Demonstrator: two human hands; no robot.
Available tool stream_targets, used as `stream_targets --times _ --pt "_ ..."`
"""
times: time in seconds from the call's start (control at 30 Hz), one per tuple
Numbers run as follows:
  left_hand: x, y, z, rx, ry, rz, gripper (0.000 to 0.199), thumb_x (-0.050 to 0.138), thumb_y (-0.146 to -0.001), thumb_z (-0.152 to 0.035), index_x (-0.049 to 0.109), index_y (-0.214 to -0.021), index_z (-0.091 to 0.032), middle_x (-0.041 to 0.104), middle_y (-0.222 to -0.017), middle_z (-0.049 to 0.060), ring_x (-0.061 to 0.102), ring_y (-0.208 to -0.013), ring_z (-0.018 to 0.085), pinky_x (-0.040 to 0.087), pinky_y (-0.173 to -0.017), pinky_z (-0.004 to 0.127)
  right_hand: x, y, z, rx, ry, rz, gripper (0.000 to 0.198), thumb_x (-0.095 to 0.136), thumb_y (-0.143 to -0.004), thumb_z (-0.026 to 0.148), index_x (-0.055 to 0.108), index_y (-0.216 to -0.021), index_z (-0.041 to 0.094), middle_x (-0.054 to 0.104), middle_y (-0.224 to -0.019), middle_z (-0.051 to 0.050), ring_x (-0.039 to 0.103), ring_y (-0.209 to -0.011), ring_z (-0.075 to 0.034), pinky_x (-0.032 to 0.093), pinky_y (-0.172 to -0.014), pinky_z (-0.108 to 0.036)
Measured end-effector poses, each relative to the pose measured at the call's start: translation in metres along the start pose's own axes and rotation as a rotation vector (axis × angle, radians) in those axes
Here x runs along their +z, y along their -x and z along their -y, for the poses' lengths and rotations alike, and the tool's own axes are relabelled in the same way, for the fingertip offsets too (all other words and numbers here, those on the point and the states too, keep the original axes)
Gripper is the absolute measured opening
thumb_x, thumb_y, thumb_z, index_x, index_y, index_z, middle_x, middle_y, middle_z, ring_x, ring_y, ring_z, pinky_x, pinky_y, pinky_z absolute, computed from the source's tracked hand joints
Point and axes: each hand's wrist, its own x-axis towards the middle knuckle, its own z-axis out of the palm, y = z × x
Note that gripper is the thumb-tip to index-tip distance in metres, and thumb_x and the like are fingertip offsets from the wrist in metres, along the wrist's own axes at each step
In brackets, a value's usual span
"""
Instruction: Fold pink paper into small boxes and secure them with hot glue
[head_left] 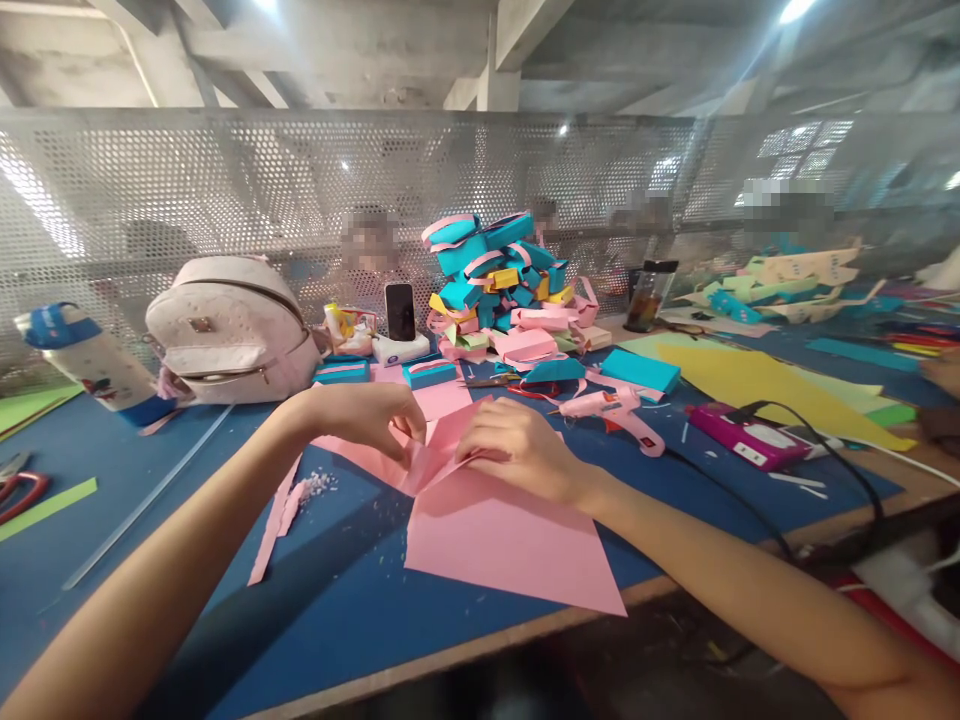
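A pink sheet of paper (pixel 510 540) lies partly folded on the blue table top (pixel 330 610), its lower corner reaching over the front edge. My left hand (pixel 375 415) is bent over the sheet's left part, thumb and fingers closed on a raised fold. On the other side, my right hand (pixel 517 445) pinches a standing pink flap, fingers curled around its edge. Just beyond the hands lies another flat pink piece (pixel 442 398). Torn pink strips (pixel 279 520) and small white bits (pixel 321 483) lie left of the sheet.
Behind stands a heap of folded blue, pink and yellow paper pieces (pixel 517 290). A pink glue gun (pixel 615 412), a purple power strip (pixel 750 438) and yellow paper (pixel 772 395) lie right. Leftward are a backpack (pixel 232 335), a bottle (pixel 97 365) and a clear stick (pixel 150 495).
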Motion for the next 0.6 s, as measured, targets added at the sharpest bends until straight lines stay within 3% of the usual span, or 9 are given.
stream_targets --times 0.33,0.6 --pt "0.0022 -0.0015 -0.0076 0.039 0.034 0.027 0.02 0.07 -0.076 -0.014 0.076 -0.094 -0.017 0.077 -0.091 0.002 0.068 -0.082 0.014 0.045 -0.069 0.018 -0.0007 0.0007 0.001 0.014 0.017 0.0 0.017 0.062 -0.094 0.027 0.071 -0.082 0.02 0.072 -0.081 -0.004 0.062 -0.078 -0.018 0.04 -0.071 -0.031" --pt "0.0069 -0.0075 -0.0093 0.05 0.076 0.047 0.019 0.07 -0.077 -0.012 0.076 -0.094 -0.016 0.077 -0.095 0.003 0.068 -0.087 0.014 0.046 -0.077 0.019 -0.0012 0.001 0.0007 -0.005 0.017 -0.006 0.018 0.06 -0.096 0.029 0.072 -0.086 0.02 0.072 -0.083 -0.005 0.062 -0.081 -0.018 0.04 -0.073 -0.032"
